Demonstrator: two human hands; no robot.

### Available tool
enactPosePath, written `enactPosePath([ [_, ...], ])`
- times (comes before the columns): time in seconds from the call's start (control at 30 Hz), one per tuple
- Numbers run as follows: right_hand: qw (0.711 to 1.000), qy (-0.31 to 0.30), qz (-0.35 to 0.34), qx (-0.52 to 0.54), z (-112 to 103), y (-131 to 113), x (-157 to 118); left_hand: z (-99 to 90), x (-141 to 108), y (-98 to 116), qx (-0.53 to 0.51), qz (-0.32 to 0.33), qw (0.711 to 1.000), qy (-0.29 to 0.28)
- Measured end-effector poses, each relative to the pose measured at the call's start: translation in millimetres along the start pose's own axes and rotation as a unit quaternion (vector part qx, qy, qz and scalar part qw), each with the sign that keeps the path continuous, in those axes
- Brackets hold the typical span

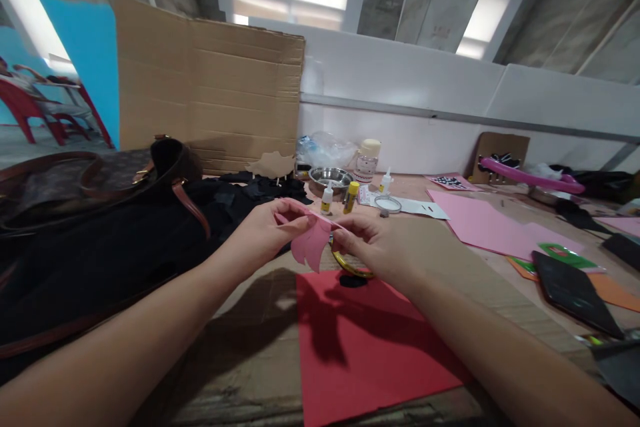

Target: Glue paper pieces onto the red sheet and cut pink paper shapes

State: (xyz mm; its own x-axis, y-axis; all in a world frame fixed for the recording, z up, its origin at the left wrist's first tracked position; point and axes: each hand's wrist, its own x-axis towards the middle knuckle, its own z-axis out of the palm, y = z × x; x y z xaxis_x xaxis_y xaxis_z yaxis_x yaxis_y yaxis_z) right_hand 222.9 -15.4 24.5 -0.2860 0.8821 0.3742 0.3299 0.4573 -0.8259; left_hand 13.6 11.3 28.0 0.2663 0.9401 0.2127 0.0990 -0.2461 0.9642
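A small pink paper piece (311, 247) with pointed, petal-like ends hangs between my hands, above the red sheet (370, 353). My left hand (270, 230) pinches its upper left edge between thumb and fingers. At its right edge, my right hand (370, 240) holds it in a pinch too. Just behind and below the right fingers, a yellow ring-shaped item (350, 268) shows in part, with a small black piece (353, 280) at its lower edge. The shadow of hands and paper falls on the red sheet.
A black bag (100, 253) fills the left. Glue bottles (327, 199), a yellow glue stick (351, 197) and a metal bowl (330, 178) stand behind my hands. Pink sheets (485, 223) and a dark phone-like object (575, 290) lie right. Upright cardboard (215, 87) stands at the back.
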Motion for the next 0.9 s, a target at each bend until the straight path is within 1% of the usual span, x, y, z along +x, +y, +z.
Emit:
enactPosePath([
  [0.17,1.000,0.000,-0.006,0.001,0,3,1,5.8,0,-2,-0.042,-0.024,0.998,-0.035],
  [0.23,1.000,0.008,-0.015,-0.008,0,2,1,5.8,1,-2,-0.036,-0.024,0.998,-0.047],
  [0.4,0.999,0.016,-0.025,-0.036,0,1,2,-0.2,-2,7,0.009,0.039,0.999,-0.015],
  [0.5,0.999,0.008,-0.025,-0.038,0,2,2,-2.1,-6,14,0.074,0.064,0.995,-0.027],
  [0.57,0.999,-0.004,-0.020,-0.025,0,1,2,-1.7,-8,15,0.086,0.070,0.993,-0.039],
  [0.63,1.000,-0.013,-0.011,-0.020,-2,-1,2,-0.7,-7,12,0.055,0.053,0.996,-0.054],
  [0.7,0.999,-0.021,0.003,-0.036,-4,-4,1,0.1,-5,7,0.008,0.021,0.997,-0.069],
  [0.77,0.998,-0.025,0.012,-0.053,-6,-7,1,0.3,-3,4,-0.018,-0.005,0.997,-0.072],
  [0.83,0.998,-0.029,0.013,-0.047,-8,-9,1,0.1,-2,4,-0.022,-0.014,0.997,-0.071],
  [0.9,0.999,-0.031,0.010,-0.032,-8,-9,1,-0.4,-3,6,-0.024,-0.006,0.997,-0.071],
])
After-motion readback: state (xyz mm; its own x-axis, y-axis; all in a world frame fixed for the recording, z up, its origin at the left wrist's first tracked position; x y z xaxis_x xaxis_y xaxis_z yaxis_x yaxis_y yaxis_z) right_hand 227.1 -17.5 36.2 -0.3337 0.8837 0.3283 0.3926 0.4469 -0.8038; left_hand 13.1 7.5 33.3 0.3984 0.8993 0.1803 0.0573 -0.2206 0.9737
